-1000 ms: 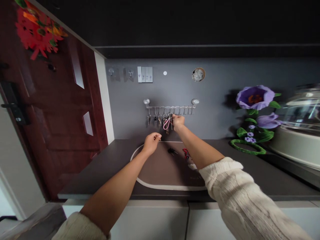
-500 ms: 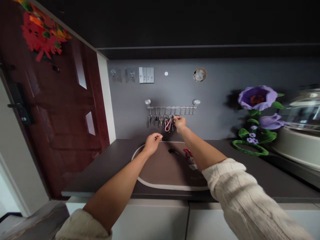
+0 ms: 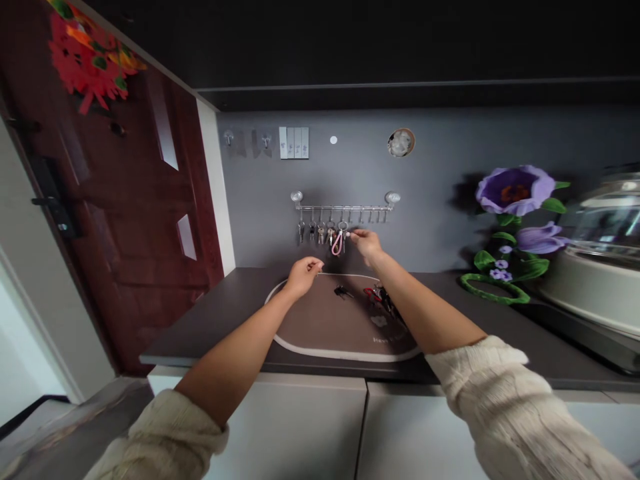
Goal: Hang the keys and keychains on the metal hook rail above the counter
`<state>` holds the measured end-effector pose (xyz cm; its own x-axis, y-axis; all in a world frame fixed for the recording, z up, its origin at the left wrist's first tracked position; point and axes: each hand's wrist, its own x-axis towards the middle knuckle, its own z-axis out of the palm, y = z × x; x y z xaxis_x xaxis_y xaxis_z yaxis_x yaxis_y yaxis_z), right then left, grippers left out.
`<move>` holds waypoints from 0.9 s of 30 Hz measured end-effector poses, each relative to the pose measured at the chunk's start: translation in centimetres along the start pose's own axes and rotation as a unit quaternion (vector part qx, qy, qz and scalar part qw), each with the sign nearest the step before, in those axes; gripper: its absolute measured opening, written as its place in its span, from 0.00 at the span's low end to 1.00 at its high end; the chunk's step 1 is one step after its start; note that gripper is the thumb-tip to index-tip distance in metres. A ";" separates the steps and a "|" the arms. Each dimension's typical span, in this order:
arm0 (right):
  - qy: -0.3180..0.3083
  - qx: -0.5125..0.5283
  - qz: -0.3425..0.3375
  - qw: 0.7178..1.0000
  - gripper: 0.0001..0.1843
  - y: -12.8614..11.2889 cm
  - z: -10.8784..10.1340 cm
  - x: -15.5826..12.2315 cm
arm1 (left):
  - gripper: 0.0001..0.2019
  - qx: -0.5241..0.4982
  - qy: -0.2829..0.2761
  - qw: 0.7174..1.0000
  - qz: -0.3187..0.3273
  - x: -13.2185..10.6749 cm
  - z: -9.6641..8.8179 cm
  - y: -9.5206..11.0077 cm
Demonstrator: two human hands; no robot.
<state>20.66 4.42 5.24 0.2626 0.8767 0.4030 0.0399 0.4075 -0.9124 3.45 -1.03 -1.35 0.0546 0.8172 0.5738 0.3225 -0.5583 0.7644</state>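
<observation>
My right hand (image 3: 367, 245) is at the wall hook rail (image 3: 345, 209), thumb and forefinger pinched at the right edge of a bunch of keys with a pink strap loop (image 3: 337, 243). That bunch hangs from a hook by its ring; whatever is between my fingertips is too small to make out. Lower and to the left, my left hand (image 3: 304, 275) hovers over the back edge of the brown mat (image 3: 310, 320), its fingers closed in a pinch. Anything inside it is hidden. More keys (image 3: 321, 233) hang on the hooks left of the pink loop.
On the mat lie a black key (image 3: 343, 291) and a red-and-black key bunch (image 3: 383, 298), partly behind my right forearm. Purple artificial flowers (image 3: 515, 193) and a white appliance (image 3: 580, 280) stand at right. A dark shelf (image 3: 400, 53) overhangs the counter (image 3: 215, 300).
My right hand has drawn slightly right from the ring of the pink-loop keys, its lower fingers loosening. The left hand keeps its pinch. The camera view has shifted a little.
</observation>
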 end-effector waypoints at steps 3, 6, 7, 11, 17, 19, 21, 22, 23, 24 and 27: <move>-0.027 -0.023 0.045 0.998 0.04 -0.3 -0.6 -1.8 | 0.09 -0.020 0.007 1.000 -0.023 0.0 -0.1 0.1; -0.106 -0.061 0.060 0.991 0.02 0.3 -1.2 -3.7 | 0.07 -0.028 0.021 0.996 -0.078 0.3 -0.1 0.7; -0.130 -0.089 0.060 0.986 0.02 0.6 -1.4 -4.3 | 0.06 -0.028 0.024 0.993 -0.109 0.5 -0.1 1.1; -0.205 -0.278 0.032 0.938 0.03 2.0 -1.9 -5.7 | 0.05 -0.036 0.027 0.982 -0.185 1.2 0.5 2.9; -0.271 -0.457 -0.020 0.847 0.09 2.4 -2.5 -6.7 | 0.05 -0.059 0.021 0.971 -0.233 1.0 2.8 2.7; -0.282 -0.467 -0.019 0.838 0.10 2.4 -2.7 -7.0 | 0.04 -0.066 0.014 0.968 -0.242 0.6 3.2 1.9; -0.282 -0.467 -0.012 0.838 0.12 2.3 -2.8 -7.2 | 0.04 -0.067 0.005 0.966 -0.249 0.2 3.4 1.2; -0.280 -0.463 -0.007 0.841 0.13 2.3 -2.8 -7.3 | 0.04 -0.067 0.001 0.966 -0.250 0.1 3.4 0.9; -0.279 -0.458 -0.003 0.844 0.13 2.2 -2.8 -7.4 | 0.04 -0.066 -0.004 0.967 -0.248 0.0 3.3 0.7; -0.279 -0.453 0.002 0.847 0.14 2.2 -2.7 -7.5 | 0.05 -0.064 -0.008 0.968 -0.244 -0.1 3.3 0.5; -0.280 -0.444 0.011 0.851 0.14 2.3 -2.4 -7.5 | 0.05 -0.059 -0.024 0.970 -0.234 -0.1 3.2 0.2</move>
<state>21.10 -1.80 -0.08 -0.2177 0.9673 0.1298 0.8189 0.2534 -0.5150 6.53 -0.75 -2.13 -0.0275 0.9892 0.1440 0.2118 -0.1351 0.9679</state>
